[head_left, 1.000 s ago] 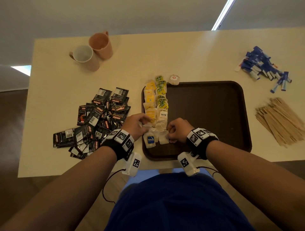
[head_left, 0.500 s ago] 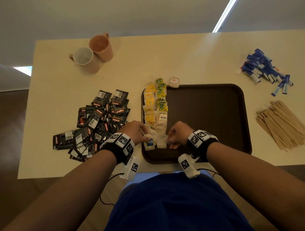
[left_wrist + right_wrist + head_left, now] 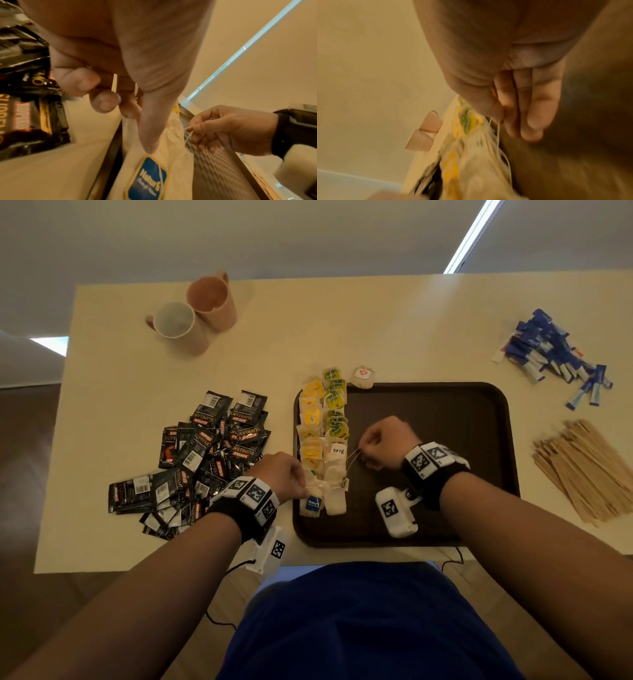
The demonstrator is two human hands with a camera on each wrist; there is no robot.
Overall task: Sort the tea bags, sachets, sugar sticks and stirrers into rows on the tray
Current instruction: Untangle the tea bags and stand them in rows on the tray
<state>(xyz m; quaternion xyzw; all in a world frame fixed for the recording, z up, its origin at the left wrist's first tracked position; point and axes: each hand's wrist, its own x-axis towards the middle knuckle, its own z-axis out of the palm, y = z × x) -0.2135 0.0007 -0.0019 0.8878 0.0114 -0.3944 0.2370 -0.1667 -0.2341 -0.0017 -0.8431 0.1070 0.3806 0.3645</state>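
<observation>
Tea bags (image 3: pixel 322 422) lie in two columns along the left side of the brown tray (image 3: pixel 428 440). My left hand (image 3: pixel 305 481) sits at the near end of the columns, fingers curled on white paper tags (image 3: pixel 113 82), thumb pressing a tea bag with a blue label (image 3: pixel 147 178). My right hand (image 3: pixel 363 448) is over the tray just right of the columns and pinches thin white tea bag strings (image 3: pixel 498 129) between thumb and forefinger. Black sachets (image 3: pixel 205 453) are heaped left of the tray. Blue sugar sticks (image 3: pixel 551 354) and wooden stirrers (image 3: pixel 589 470) lie on the right.
Two pink mugs (image 3: pixel 178 323) (image 3: pixel 212 299) stand at the back left of the beige table (image 3: pixel 394 320). A round tea bag with a red mark (image 3: pixel 363 376) rests at the tray's far edge. The tray's middle and right show bare surface.
My right hand has moved right and away from the near end of the tea bag columns, drawing strings out with it. My left hand has stayed at the near end.
</observation>
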